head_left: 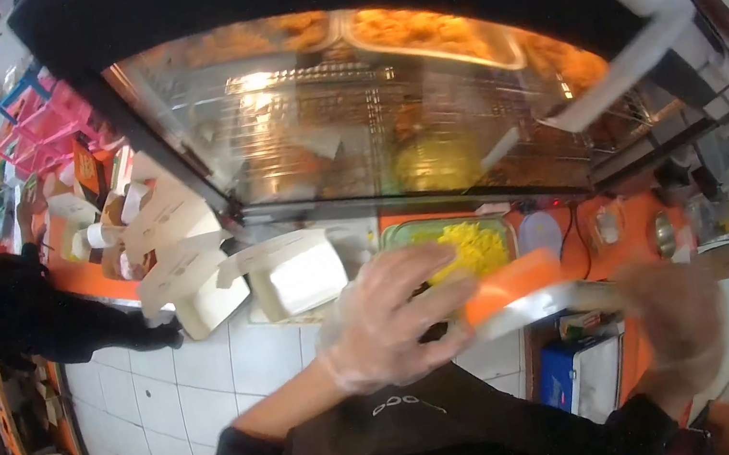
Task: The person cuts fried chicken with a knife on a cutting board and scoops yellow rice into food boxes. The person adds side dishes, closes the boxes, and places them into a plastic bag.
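My left hand (395, 319), in a clear plastic glove, is raised in front of my dark apron with its fingers curved and spread apart. Its fingertips come up to the end of a flat orange-and-silver tool (535, 307), blurred by motion; whether they touch it I cannot tell. The tool's other end runs into my right hand (678, 318), which is smeared but closed around it. A brown handle-like end (726, 261) sticks out beyond that hand. Behind the tool, a green-rimmed tray (391, 240) holds shredded yellow food (473, 247).
Two open cardboard boxes (300, 278) (212, 303) stand left of the tray. A glass display case (320, 138) with fried food (427, 26) rises behind. At left, another person's dark sleeve (108, 321) reaches toward the boxes. A blue-and-white box (571, 376) sits below the counter.
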Available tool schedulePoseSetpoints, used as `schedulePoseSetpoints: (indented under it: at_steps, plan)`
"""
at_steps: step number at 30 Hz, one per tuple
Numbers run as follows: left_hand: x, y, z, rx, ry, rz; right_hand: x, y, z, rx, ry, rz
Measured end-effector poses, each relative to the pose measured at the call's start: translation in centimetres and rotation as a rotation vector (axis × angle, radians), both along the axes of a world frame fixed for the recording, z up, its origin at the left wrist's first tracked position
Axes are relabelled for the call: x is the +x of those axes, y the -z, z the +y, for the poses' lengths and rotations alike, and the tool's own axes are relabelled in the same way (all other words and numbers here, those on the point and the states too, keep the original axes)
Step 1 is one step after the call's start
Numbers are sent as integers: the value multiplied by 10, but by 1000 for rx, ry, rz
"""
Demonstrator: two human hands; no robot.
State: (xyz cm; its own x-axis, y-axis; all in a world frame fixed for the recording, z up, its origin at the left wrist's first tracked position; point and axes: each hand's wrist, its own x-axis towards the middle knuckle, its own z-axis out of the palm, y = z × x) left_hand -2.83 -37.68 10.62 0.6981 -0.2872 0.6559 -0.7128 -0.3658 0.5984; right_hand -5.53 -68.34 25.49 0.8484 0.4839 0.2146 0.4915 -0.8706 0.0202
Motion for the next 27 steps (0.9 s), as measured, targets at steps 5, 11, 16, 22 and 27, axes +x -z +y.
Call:
schedulePoseSetpoints:
  at_steps: [5,11,16,22,27]
  plan:
    - [4,19,75,129,322,236,34,39,132,128,-425,171]
    - [-31,69,187,133,116,558,78,98,256,94,-655,390]
    - [-60,73,312,55,-61,653,105,109,413,433,-905,375]
    - [-72,75,514,-37,-338,503,173,123,605,571,-620,-101]
    - [-49,79,637,-442,-579,440,332,211,779,-29,-190,332]
